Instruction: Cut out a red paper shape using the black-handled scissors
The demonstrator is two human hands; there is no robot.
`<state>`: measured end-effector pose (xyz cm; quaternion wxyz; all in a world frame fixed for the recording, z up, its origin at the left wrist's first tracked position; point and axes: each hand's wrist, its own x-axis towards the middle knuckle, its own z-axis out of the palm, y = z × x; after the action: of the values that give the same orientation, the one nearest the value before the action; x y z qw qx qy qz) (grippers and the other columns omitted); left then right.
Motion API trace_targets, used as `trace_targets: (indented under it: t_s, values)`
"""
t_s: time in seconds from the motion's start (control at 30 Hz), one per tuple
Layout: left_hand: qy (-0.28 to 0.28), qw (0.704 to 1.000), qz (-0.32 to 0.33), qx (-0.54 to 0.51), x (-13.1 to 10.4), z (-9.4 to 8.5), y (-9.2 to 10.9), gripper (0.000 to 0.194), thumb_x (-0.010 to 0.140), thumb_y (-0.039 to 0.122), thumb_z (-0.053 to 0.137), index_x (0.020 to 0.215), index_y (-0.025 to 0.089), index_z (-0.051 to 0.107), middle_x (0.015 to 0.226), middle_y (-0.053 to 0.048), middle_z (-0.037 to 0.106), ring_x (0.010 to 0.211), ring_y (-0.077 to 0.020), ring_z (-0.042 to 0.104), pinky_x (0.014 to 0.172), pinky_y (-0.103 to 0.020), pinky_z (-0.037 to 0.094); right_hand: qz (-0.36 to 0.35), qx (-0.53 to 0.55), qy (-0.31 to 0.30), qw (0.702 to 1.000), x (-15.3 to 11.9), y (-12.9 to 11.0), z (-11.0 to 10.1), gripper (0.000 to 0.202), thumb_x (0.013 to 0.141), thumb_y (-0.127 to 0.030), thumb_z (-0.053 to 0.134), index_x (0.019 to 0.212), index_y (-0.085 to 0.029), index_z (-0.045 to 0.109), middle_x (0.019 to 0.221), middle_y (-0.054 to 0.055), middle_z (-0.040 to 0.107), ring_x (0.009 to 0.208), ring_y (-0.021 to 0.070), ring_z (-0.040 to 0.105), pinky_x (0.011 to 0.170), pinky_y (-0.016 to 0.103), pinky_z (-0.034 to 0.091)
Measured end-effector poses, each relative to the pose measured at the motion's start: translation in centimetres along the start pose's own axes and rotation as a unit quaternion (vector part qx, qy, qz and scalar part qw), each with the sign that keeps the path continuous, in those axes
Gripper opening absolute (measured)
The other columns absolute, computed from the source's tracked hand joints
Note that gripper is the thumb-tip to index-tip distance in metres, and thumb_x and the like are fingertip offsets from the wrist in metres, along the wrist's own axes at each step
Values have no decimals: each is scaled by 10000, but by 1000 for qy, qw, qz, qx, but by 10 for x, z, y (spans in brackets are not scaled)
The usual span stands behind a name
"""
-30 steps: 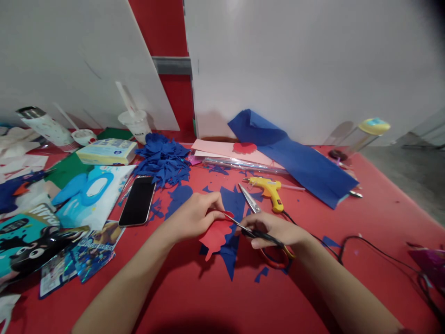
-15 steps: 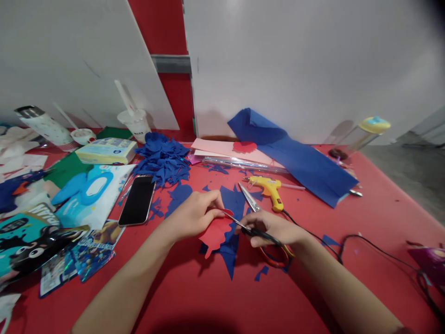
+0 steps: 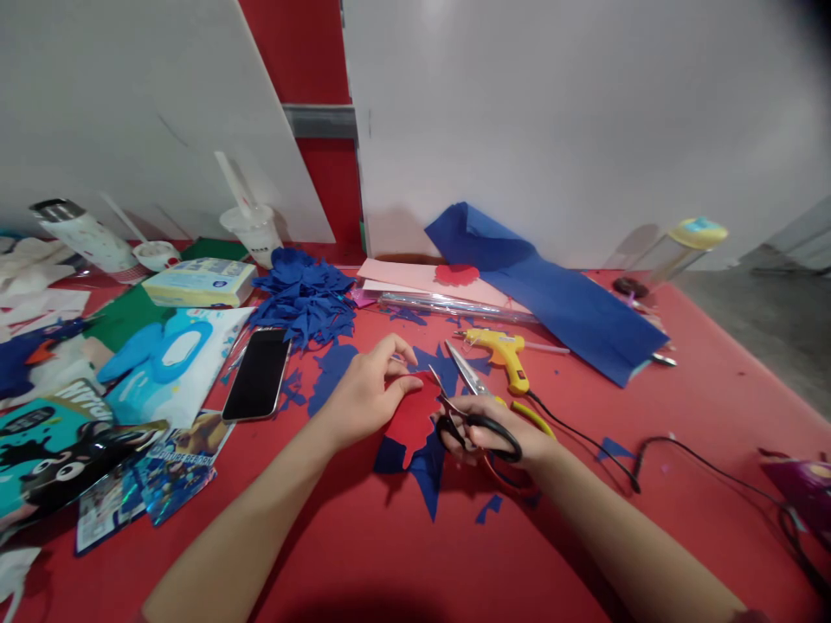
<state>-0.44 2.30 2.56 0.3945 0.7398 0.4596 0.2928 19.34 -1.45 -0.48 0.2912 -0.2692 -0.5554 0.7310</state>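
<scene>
My left hand [image 3: 373, 385] pinches the upper edge of a red paper cutout [image 3: 410, 422] with a wavy rim between thumb and fingers. In my right hand [image 3: 497, 428] is a pair of black-handled scissors [image 3: 494, 439], its blades parted at the cutout's right edge. Under the cutout lie blue paper scraps [image 3: 425, 476] with pointed corners. A second, larger pair of scissors [image 3: 464, 368] with red and yellow handles rests on the table, partly hidden beneath my right hand.
A yellow glue gun [image 3: 499, 348] with a black cord lies beyond my right hand. Behind it stretches a long blue sheet [image 3: 551, 294]. To the left are a heap of blue paper pieces [image 3: 302, 294], a phone [image 3: 256, 376], a wipes pack [image 3: 175, 359] and a cup [image 3: 253, 234].
The scissors' blades have opened and turned more upright. The red cutout has turned and shifted slightly right, with my left hand regripping its upper edge.
</scene>
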Motion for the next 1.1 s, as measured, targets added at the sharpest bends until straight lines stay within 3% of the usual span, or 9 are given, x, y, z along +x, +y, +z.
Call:
trace_targets:
  t_s: [0.1, 0.27, 0.47, 0.7, 0.9, 1.1]
  values:
    - [12, 1000, -19, -2, 0, 1, 1, 162, 762, 238, 557, 853, 220, 424, 661, 21, 673, 708, -163, 639, 650, -259, 441, -2, 7, -3, 1000, 0, 1, 2, 474, 675, -618, 582, 700, -149, 515, 583, -21, 471, 472, 85, 398, 472, 237, 316]
    - [20, 998, -52, -19, 0, 6, 2, 123, 759, 288, 563, 805, 201, 489, 646, 1, 689, 599, -158, 618, 575, -253, 431, -14, 8, 14, 1000, -1, 9, 0, 449, 689, -600, 590, 715, -164, 485, 580, -32, 442, 491, 90, 371, 487, 251, 294]
    - [13, 993, -76, -91, 0, 10, 2, 167, 743, 313, 585, 678, 174, 520, 600, -13, 657, 560, -153, 604, 519, -236, 431, -31, 102, 32, 994, 2, 20, 1, 473, 686, -542, 641, 962, -216, 437, 586, -69, 375, 483, 85, 300, 454, 236, 211]
    - [25, 987, -61, -150, -2, 14, 8, 154, 745, 272, 583, 668, 166, 502, 596, 17, 580, 536, -100, 548, 491, -187, 398, -11, 163, 61, 985, 1, 15, 6, 407, 646, -500, 693, 845, -223, 471, 567, -88, 297, 456, 62, 241, 475, 230, 260]
    - [49, 985, -40, -159, -3, 20, 5, 153, 753, 257, 575, 663, 166, 491, 579, 27, 552, 517, -82, 513, 471, -173, 362, 20, 130, 116, 985, 0, 15, 9, 501, 573, -597, 689, 815, -221, 462, 550, -73, 325, 480, 88, 296, 473, 238, 282]
    - [62, 980, -57, -182, -3, 23, 6, 165, 750, 286, 580, 672, 169, 493, 560, 28, 547, 511, -88, 513, 495, -189, 380, -6, 78, 155, 985, 0, 24, 11, 497, 589, -639, 644, 820, -233, 476, 590, -54, 341, 464, 88, 270, 436, 234, 252]
